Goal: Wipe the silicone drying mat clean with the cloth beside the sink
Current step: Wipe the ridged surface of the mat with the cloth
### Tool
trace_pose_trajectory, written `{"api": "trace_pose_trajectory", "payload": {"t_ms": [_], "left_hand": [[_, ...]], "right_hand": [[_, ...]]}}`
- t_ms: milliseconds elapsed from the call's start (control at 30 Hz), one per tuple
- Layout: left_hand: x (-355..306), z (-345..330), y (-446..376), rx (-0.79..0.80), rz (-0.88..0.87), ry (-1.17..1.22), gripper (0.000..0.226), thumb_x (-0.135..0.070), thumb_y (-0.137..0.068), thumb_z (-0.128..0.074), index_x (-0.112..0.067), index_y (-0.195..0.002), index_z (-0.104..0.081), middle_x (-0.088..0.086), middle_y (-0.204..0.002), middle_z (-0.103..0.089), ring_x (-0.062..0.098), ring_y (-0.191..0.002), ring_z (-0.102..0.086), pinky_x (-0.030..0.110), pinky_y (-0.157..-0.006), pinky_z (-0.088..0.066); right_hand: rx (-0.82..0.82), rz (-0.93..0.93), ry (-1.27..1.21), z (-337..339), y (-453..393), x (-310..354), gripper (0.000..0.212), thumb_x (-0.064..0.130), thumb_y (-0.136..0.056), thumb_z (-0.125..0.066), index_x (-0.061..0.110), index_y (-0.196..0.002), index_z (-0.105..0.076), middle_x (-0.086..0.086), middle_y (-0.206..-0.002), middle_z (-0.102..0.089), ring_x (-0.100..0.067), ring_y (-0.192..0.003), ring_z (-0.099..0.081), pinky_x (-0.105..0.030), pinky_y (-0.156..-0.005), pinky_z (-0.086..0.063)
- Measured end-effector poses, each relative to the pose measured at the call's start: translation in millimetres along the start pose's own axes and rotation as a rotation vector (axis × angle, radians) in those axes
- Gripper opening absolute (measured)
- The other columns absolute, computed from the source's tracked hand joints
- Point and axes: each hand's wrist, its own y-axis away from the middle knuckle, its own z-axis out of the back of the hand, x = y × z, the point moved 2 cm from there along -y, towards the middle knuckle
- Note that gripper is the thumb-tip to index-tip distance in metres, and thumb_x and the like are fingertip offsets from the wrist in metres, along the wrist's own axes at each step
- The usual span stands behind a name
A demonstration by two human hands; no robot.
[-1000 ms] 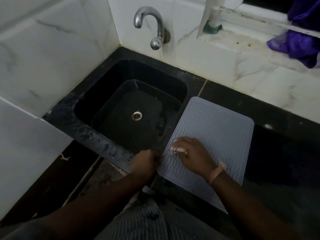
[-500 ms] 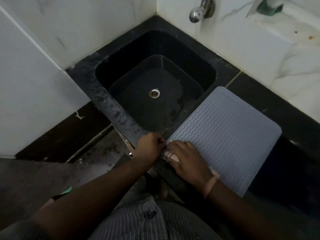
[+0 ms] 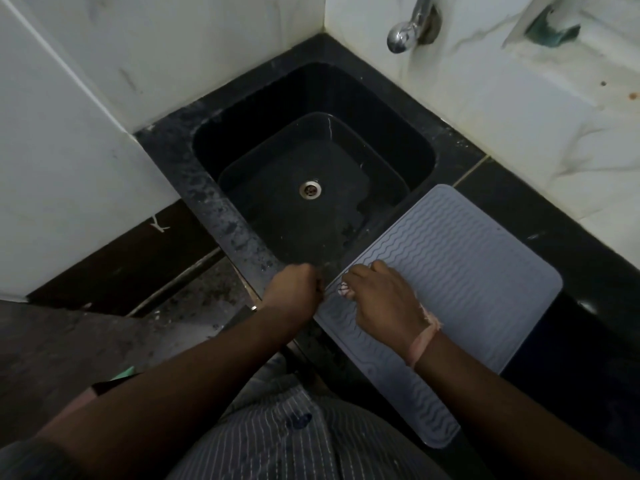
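Grey silicone drying mat (image 3: 460, 271) lies flat on the black counter (image 3: 540, 216) just right of the sink (image 3: 311, 174), same spot as half a second ago. My right hand (image 3: 384, 299) rests on its near-left corner, fingers (image 3: 356, 275) curled down onto the mat. Left hand (image 3: 294, 289) fisted at the mat's edge, as before; can't tell what it's gripping. View barely shifted; tap (image 3: 412, 26) top right.
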Motion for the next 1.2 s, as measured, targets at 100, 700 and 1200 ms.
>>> {"api": "trace_pose_trajectory", "payload": {"t_ms": [100, 700, 1200], "left_hand": [[-3, -1, -4, -0.029, 0.03, -0.024, 0.01, -0.021, -0.086, -0.061, -0.019, -0.083, -0.07, 0.004, -0.084, -0.068, 0.025, -0.08, -0.068, 0.032, -0.064, -0.051], [-8, 7, -3, -0.074, -0.074, 0.072, 0.013, -0.017, -0.087, -0.065, -0.024, -0.093, -0.075, -0.009, -0.092, -0.072, 0.011, -0.086, -0.065, 0.029, -0.074, -0.052], [-7, -5, -1, -0.108, -0.052, 0.193, 0.009, -0.015, -0.087, -0.068, -0.023, -0.084, -0.072, -0.012, -0.079, -0.068, -0.002, -0.07, -0.059, 0.013, -0.061, -0.043]], "right_hand": [[-0.009, 0.026, -0.065, -2, 7, 27, 0.019, 0.021, -0.078, -0.052, 0.02, -0.093, -0.064, 0.002, -0.096, -0.061, -0.023, -0.086, -0.052, -0.038, -0.067, -0.045], [0.021, -0.005, -0.077, 14, -2, -11, 0.024, 0.012, -0.078, -0.059, 0.02, -0.1, -0.068, 0.004, -0.1, -0.063, -0.017, -0.089, -0.048, -0.033, -0.074, -0.047], [0.052, 0.012, -0.043, 1, 14, 11, 0.048, 0.014, -0.077, -0.057, 0.029, -0.123, -0.062, 0.0, -0.116, -0.053, -0.023, -0.098, -0.048, -0.038, -0.078, -0.048]]}}
